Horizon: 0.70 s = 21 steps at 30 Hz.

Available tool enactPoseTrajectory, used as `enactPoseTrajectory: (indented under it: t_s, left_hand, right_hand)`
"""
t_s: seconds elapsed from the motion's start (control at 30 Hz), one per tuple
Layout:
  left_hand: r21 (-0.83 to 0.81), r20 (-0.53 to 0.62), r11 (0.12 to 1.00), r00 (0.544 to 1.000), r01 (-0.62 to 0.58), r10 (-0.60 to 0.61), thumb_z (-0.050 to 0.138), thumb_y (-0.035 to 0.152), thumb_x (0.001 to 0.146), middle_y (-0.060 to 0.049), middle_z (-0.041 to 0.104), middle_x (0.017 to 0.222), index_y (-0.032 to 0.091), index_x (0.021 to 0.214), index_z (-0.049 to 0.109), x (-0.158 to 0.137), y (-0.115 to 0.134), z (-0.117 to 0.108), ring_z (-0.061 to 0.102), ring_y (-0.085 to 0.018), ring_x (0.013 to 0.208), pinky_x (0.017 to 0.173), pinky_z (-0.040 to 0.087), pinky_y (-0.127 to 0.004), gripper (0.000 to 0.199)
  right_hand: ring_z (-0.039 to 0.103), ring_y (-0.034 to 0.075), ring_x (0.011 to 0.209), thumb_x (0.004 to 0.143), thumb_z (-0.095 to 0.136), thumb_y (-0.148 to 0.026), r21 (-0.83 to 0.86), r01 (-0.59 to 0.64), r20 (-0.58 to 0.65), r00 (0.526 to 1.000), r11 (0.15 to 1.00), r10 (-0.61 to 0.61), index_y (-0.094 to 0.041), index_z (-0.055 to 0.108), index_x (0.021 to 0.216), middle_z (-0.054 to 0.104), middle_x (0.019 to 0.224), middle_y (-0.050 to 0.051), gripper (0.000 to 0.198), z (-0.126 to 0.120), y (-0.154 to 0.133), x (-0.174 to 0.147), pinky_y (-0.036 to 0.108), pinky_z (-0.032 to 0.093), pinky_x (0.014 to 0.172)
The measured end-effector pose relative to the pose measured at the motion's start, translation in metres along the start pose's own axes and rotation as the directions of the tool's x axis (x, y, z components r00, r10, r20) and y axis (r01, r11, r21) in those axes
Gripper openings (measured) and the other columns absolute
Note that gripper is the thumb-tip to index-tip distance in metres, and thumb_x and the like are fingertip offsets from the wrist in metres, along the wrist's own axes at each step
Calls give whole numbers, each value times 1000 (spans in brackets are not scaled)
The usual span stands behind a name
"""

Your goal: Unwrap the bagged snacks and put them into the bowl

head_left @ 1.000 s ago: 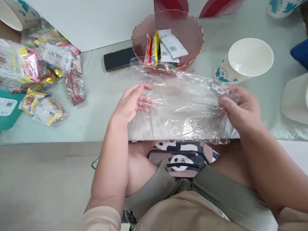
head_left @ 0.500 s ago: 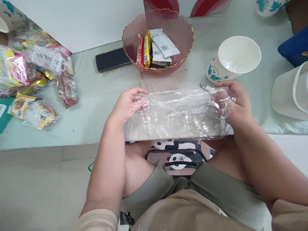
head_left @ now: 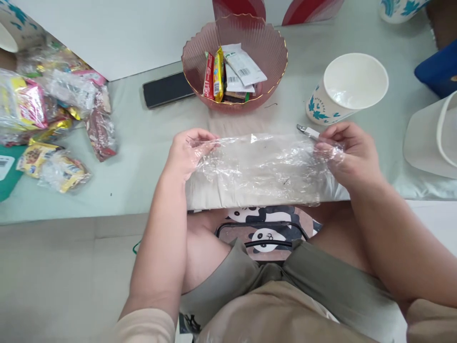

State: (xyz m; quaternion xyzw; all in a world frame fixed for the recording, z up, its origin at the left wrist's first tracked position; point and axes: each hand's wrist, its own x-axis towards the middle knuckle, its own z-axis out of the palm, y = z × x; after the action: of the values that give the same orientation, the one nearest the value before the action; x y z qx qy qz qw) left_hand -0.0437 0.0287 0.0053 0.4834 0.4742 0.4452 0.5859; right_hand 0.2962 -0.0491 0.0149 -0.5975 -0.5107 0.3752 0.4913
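Note:
A crinkled sheet of clear plastic wrap (head_left: 262, 164) lies stretched across the near edge of the pale green table (head_left: 150, 143). My left hand (head_left: 185, 152) pinches its left end and my right hand (head_left: 352, 155) grips its right end, both fingers partly under the film. Behind the wrap stands a pink ribbed bowl (head_left: 271, 57) holding several snack packets (head_left: 228, 71). A small metal clipper (head_left: 306, 130) lies just beyond my right fingers.
A black phone (head_left: 166, 89) lies left of the bowl. A white paper cup (head_left: 348, 88) with blue leaf print stands at the right, a white container (head_left: 433, 138) beyond it. Wrapped snacks (head_left: 53, 114) are piled at far left. A panda-print bag (head_left: 266, 231) rests on my lap.
The wrap has been folded toward me into a narrower band, exposing the bowl's front and the clipper. Both hands shifted slightly nearer, still holding its ends.

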Motion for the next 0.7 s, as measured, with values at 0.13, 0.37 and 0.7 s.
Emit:
enactPoseTrajectory:
  t_s: [0.13,0.37,0.7]
  left_hand:
    - [-130,-5,991,999,-35,35,93,25,64,-5,78,91,17,65,69,0,2,-1,72,-12,73,68,57,-23,25]
    - [-58,-30,991,993,117,-119,77,15,80,-4,77,95,17,70,63,-1,10,1,74,-13,70,69,60,-26,18]
    - [-104,39,969,974,224,-221,65,29,82,-2,71,76,22,77,61,5,14,-9,73,-15,69,62,59,-26,9]
  right_hand:
    - [55,10,56,74,88,-47,-81,144,-2,989,986,-145,-22,67,78,65,70,-1,33,1,1,-4,25,43,51]
    - [53,11,42,74,86,-55,-87,-61,-68,996,994,56,-24,69,85,58,56,-5,37,6,-6,-8,23,40,39]
    - [55,13,49,63,84,-32,340,-63,-50,995,938,85,-24,61,68,61,63,-2,26,8,-13,-3,28,42,45]
